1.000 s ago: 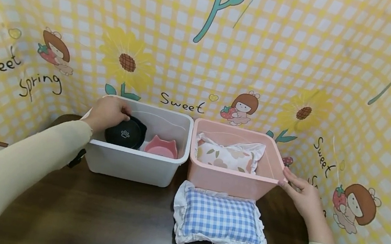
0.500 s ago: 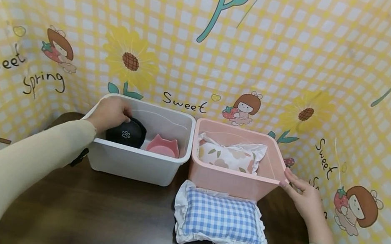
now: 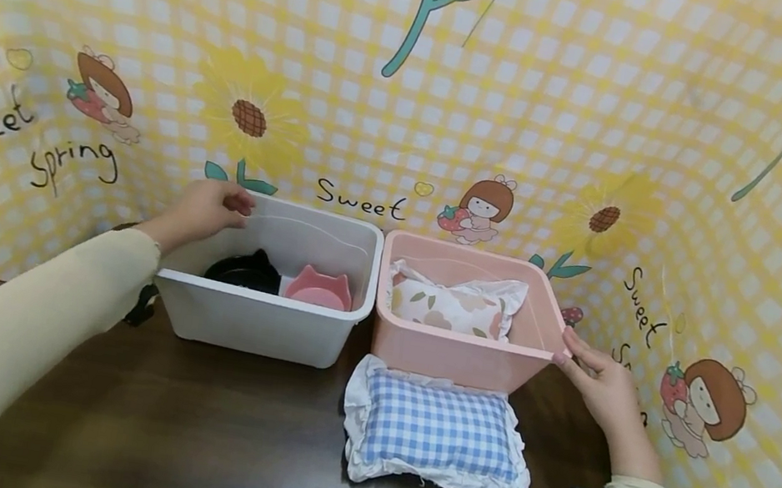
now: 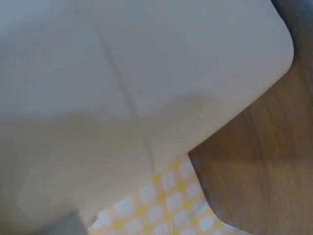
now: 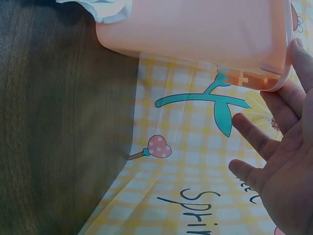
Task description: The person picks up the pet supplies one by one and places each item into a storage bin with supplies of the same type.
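My left hand (image 3: pixel 202 209) hovers over the left end of a white storage bin (image 3: pixel 257 327), fingers loosely bent and holding nothing. Inside that bin, a black cat-eared pet bowl (image 3: pixel 246 269) lies left of a pink cat-eared bowl (image 3: pixel 319 289). The left wrist view shows only the bin's outer wall (image 4: pixel 146 73), not the hand. With thumb and fingers, my right hand (image 3: pixel 603 387) pinches the front right rim corner of a pink storage bin (image 3: pixel 450 359); the other fingers spread free in the right wrist view. A small flowered pillow (image 3: pixel 446 307) lies in the pink bin.
A blue checked pillow (image 3: pixel 439 427) with white frills lies on the dark wooden table (image 3: pixel 204 427), right in front of the pink bin. Both bins stand side by side against a yellow checked cloth backdrop (image 3: pixel 351 103) that rises behind and at both sides.
My left hand has let go of the black bowl and lifted up and left from it. The bowl now lies lower in the white bin. My right hand keeps its grip on the pink bin.
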The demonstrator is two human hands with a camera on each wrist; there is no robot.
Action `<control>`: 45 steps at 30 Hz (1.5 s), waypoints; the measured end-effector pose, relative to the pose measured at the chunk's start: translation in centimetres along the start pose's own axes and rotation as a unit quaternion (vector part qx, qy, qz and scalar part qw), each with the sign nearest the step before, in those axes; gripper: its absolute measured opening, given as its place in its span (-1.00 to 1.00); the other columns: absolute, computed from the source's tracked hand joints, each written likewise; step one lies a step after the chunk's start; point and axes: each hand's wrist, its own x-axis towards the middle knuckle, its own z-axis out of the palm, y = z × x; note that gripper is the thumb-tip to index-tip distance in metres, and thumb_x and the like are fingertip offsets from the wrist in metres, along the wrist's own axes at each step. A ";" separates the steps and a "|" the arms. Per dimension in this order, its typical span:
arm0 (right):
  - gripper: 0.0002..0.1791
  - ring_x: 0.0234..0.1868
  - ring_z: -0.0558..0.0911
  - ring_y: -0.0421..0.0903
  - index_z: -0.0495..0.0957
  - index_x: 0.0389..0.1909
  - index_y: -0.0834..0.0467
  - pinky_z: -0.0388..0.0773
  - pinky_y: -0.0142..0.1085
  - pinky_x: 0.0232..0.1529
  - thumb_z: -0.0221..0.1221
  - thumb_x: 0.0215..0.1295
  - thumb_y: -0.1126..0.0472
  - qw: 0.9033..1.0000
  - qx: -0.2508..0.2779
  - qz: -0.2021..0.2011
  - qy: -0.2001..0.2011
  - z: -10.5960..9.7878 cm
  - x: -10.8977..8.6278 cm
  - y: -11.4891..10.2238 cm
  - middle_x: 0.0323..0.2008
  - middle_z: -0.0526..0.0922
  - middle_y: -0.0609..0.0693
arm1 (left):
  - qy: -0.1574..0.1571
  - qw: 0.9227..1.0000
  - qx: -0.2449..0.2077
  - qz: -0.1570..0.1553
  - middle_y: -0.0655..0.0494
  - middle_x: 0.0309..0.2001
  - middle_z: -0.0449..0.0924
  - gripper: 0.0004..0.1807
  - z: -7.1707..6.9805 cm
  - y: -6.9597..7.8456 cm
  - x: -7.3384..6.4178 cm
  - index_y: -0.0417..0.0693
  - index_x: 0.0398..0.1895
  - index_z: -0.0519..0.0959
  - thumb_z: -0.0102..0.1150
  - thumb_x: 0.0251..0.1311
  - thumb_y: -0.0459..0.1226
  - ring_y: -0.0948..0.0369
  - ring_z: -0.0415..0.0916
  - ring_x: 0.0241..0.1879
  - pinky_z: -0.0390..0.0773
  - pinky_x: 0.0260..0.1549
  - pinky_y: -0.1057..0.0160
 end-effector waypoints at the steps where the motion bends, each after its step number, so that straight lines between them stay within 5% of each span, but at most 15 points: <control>1: -0.28 0.50 0.28 0.30 0.39 0.45 -0.14 0.22 0.35 0.36 0.22 0.35 -0.32 1.000 0.000 -0.003 -0.001 0.1 0.1 -0.1 0.47 0.36 -0.04 | -0.002 1.000 -0.003 -0.003 -0.24 0.10 0.63 -0.63 -0.3 0.0 -0.2 -0.23 0.20 0.57 0.25 0.40 -0.28 -0.11 0.55 0.11 0.56 0.01 -0.12; 10: -0.29 0.52 0.26 0.27 0.40 0.44 -0.11 0.19 0.35 0.38 0.22 0.36 -0.30 1.000 0.007 -0.012 -0.008 0.4 0.7 -0.4 0.46 0.36 -0.06 | -0.013 0.999 -0.033 -0.012 -0.14 0.22 0.59 -0.41 -2.2 1.7 -3.0 -0.09 0.29 0.52 0.27 0.36 0.07 -0.09 0.47 0.25 0.50 0.11 -0.17; 20: -0.25 0.51 0.27 0.28 0.37 0.46 -0.09 0.20 0.34 0.38 0.20 0.35 -0.34 1.000 -0.001 0.001 -0.020 0.7 0.3 0.0 0.47 0.34 -0.05 | 0.000 0.996 -0.083 -0.008 -0.10 0.23 0.59 -0.34 -1.9 4.2 -5.9 -0.01 0.25 0.58 0.28 0.26 0.22 -0.04 0.50 0.21 0.53 0.14 -0.13; 29: -0.26 0.53 0.24 0.26 0.35 0.47 -0.07 0.21 0.33 0.39 0.22 0.37 -0.29 0.999 0.026 0.007 -0.024 0.3 0.3 0.1 0.48 0.32 -0.03 | 0.038 0.986 -0.155 0.041 0.03 0.15 0.67 -0.58 0.3 7.0 -8.4 0.01 0.17 0.66 0.34 0.33 -0.03 0.14 0.58 0.13 0.57 -0.10 0.44; 37: -0.24 0.56 0.19 0.22 0.32 0.49 -0.06 0.19 0.31 0.41 0.23 0.38 -0.27 0.998 0.058 0.028 -0.021 0.0 0.4 0.2 0.50 0.29 0.00 | 0.014 0.963 -0.256 0.086 0.11 0.04 0.73 -0.63 3.9 11.5 -10.5 0.01 0.10 0.67 0.40 0.29 -0.09 0.13 0.67 -0.04 0.67 -0.14 0.28; 45: -0.27 0.56 0.20 0.21 0.33 0.49 -0.08 0.19 0.30 0.42 0.23 0.39 -0.24 0.998 0.058 0.034 -0.018 0.0 0.2 -0.2 0.50 0.29 -0.01 | -0.008 0.943 -0.310 0.120 0.07 0.02 0.72 -0.76 7.4 13.7 -12.6 0.02 0.02 0.71 0.37 0.32 -0.18 0.11 0.61 -0.09 0.66 -0.17 0.24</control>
